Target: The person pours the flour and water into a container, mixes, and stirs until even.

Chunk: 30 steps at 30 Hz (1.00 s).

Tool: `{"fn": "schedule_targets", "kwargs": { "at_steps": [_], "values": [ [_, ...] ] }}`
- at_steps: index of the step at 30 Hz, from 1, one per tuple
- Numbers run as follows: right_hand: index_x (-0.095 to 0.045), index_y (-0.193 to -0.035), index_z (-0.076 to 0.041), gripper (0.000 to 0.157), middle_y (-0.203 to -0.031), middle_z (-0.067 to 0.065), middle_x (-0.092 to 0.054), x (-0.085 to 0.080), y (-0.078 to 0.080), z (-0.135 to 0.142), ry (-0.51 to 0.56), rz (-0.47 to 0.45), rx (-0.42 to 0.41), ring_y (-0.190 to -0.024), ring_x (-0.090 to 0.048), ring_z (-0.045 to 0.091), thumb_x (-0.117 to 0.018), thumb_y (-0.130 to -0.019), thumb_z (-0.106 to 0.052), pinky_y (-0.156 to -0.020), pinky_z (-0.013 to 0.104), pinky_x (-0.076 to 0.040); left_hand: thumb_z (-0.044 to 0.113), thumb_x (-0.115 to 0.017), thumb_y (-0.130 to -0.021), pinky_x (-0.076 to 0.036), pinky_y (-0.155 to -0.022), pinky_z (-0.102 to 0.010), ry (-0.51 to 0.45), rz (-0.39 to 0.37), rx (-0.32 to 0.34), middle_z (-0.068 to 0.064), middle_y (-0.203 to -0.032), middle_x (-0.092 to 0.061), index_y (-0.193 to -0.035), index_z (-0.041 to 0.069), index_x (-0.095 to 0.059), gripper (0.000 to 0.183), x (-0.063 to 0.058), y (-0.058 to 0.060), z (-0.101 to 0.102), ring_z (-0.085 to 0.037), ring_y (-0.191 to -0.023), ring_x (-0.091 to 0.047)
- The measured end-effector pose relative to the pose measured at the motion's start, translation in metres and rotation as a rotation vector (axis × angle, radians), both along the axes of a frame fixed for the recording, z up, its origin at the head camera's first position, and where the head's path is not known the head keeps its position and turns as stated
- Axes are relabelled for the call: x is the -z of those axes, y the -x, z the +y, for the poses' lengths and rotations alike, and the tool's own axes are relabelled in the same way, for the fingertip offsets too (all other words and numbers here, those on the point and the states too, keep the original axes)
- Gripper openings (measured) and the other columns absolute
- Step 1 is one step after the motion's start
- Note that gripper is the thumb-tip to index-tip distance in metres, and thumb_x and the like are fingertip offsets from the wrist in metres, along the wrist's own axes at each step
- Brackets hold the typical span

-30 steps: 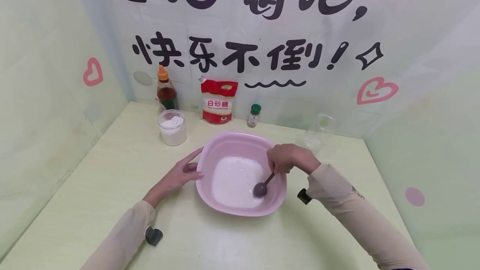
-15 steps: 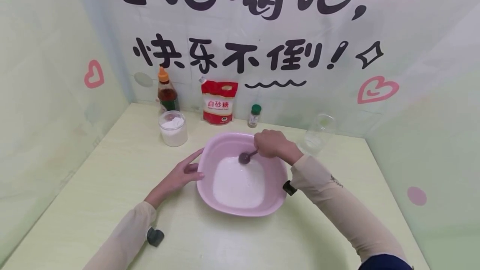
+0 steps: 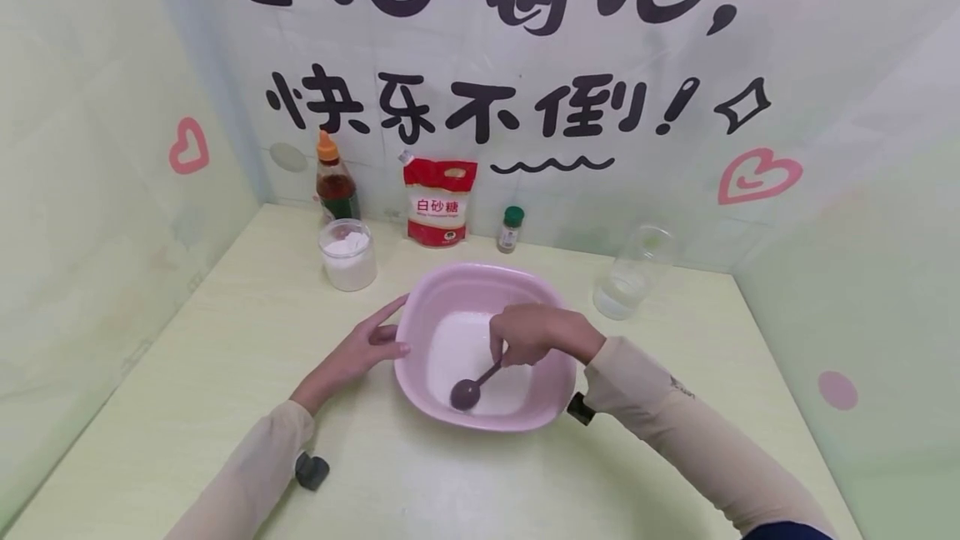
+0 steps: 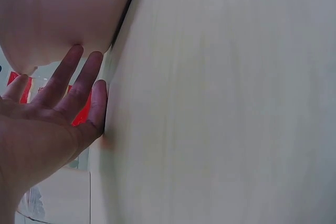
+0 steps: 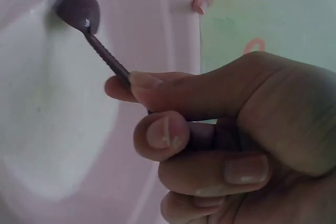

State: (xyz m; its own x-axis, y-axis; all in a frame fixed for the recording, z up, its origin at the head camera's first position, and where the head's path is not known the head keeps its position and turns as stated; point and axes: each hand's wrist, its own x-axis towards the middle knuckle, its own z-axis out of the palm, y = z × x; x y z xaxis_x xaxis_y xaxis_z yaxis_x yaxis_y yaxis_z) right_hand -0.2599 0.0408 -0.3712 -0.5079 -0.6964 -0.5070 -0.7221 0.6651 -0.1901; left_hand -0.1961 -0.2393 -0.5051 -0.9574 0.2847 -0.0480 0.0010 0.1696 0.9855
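A pink plastic basin (image 3: 558, 394) with white contents (image 3: 442, 352) on its bottom stands on the table. My right hand (image 3: 528, 333) reaches over the basin and pinches the handle of a dark brown spoon (image 3: 465, 394) between thumb and curled fingers. The spoon's round, deep bowl is low in the basin at the near side, right at the white contents; in the right wrist view the spoon (image 5: 79, 11) points away from the fingers. My left hand (image 3: 360, 352) touches the basin's left side, its thumb at the rim. In the left wrist view its straight, spread fingers (image 4: 79, 87) lie against the outer wall.
Behind the basin stand a clear jar of white powder (image 3: 348, 257), a sauce bottle with an orange cap (image 3: 336, 182), a red-and-white sugar bag (image 3: 438, 205) and a small green-capped shaker (image 3: 510, 230). A clear glass container (image 3: 630, 277) stands at the back right.
My right hand has swept the spoon from the basin's right side to the back, then to the near left. The left hand has stayed at the rim.
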Motion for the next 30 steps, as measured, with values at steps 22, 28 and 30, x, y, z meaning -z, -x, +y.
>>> {"fn": "schedule_targets", "kwargs": {
  "at_steps": [22, 28, 30],
  "values": [
    [-0.062, -0.081, -0.011, 0.011, -0.071, 0.005, -0.056, 0.001, 0.034, 0.004, -0.042, 0.462, 0.137, -0.063, -0.05, 0.02, -0.062, -0.088, -0.003, -0.052, 0.031, -0.041, 0.02, -0.067, -0.095, -0.037, -0.114, -0.057, -0.019, -0.009, -0.004, -0.029, -0.14, -0.056, -0.16, 0.023, -0.022, 0.08, -0.001, 0.0, -0.001, -0.038, -0.125, -0.061],
    [-0.076, -0.102, -0.012, 0.016, -0.087, 0.002, -0.07, 0.019, 0.035, -0.013, 0.113, 0.313, 0.105, -0.076, -0.056, 0.019, -0.066, -0.091, -0.006, -0.067, 0.03, -0.047, 0.019, -0.067, -0.095, -0.036, -0.114, -0.058, -0.022, -0.004, 0.005, -0.03, -0.141, -0.054, -0.161, 0.022, -0.021, 0.08, 0.0, -0.001, -0.001, -0.04, -0.125, -0.061],
    [-0.078, -0.107, -0.013, 0.019, -0.093, 0.001, -0.074, 0.02, 0.031, -0.015, 0.152, 0.278, 0.064, -0.078, -0.058, 0.017, -0.068, -0.091, -0.008, -0.073, 0.029, -0.05, 0.02, -0.067, -0.095, -0.035, -0.114, -0.058, -0.022, -0.003, 0.005, -0.03, -0.142, -0.053, -0.161, 0.022, -0.021, 0.08, -0.001, -0.001, -0.001, -0.04, -0.125, -0.061]
  ]
}}
